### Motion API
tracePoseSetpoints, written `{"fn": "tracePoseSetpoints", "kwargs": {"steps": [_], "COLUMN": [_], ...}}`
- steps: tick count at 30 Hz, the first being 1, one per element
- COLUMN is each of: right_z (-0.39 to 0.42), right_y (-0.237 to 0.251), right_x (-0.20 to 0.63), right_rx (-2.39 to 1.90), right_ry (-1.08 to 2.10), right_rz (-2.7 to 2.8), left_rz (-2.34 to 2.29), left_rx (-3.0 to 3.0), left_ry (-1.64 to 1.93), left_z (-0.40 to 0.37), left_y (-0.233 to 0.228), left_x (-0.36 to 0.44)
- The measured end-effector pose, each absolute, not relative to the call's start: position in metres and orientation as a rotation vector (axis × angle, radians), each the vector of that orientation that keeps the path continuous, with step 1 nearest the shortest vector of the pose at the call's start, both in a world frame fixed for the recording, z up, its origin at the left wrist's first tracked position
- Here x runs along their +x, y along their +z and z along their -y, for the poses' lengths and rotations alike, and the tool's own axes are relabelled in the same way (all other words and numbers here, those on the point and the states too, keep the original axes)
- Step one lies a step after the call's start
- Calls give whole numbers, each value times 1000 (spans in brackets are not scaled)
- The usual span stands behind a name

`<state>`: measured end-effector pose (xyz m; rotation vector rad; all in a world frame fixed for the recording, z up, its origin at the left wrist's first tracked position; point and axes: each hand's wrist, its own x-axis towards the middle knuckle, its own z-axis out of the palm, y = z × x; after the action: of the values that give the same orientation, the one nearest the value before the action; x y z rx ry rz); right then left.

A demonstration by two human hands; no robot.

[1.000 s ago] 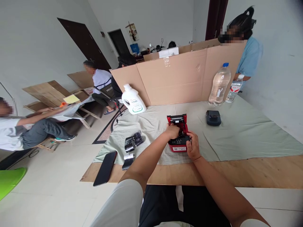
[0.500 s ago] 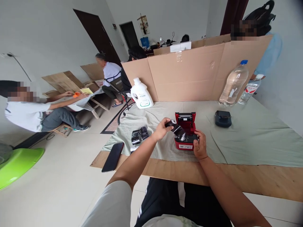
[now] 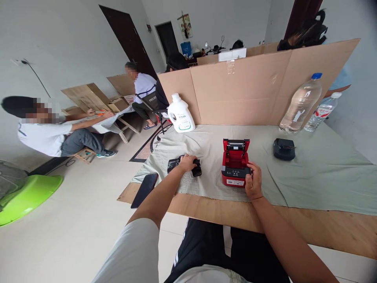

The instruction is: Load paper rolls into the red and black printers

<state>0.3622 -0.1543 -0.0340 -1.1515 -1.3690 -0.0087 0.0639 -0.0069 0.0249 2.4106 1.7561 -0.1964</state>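
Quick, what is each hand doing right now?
Left hand: closed over a black roll on the cloth.
Right hand: gripping the front of the red printer, whose lid is open.

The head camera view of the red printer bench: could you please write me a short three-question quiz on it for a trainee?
1. True or false: the lid of the red printer stands open.
2. What does the left hand rest on?
A. the white jug
B. the black rolls on the cloth
C. the phone
3. Fill in: the right hand holds the printer's ____ right corner.

Key
1. True: its lid is tipped up and back.
2. B: the hand lies on the rolls, left of the printer.
3. Front: the fingers wrap that corner, on the side nearest the person.
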Motion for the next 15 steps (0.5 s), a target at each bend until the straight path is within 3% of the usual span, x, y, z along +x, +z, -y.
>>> {"fn": "tracePoseSetpoints", "kwargs": {"steps": [11,15], "right_z": [155,155], "right_y": [-34,-33], "right_x": [363,362], "right_rx": [-1153,-1160], "right_ry": [-8,-5], "right_rz": [1371,1375], "left_rz": [-1407,-1295], "left_rx": [2388,2369], "left_ry": [-329,-142], "left_z": [34,49], "left_y": [45,43], "left_x": [49,37]}}
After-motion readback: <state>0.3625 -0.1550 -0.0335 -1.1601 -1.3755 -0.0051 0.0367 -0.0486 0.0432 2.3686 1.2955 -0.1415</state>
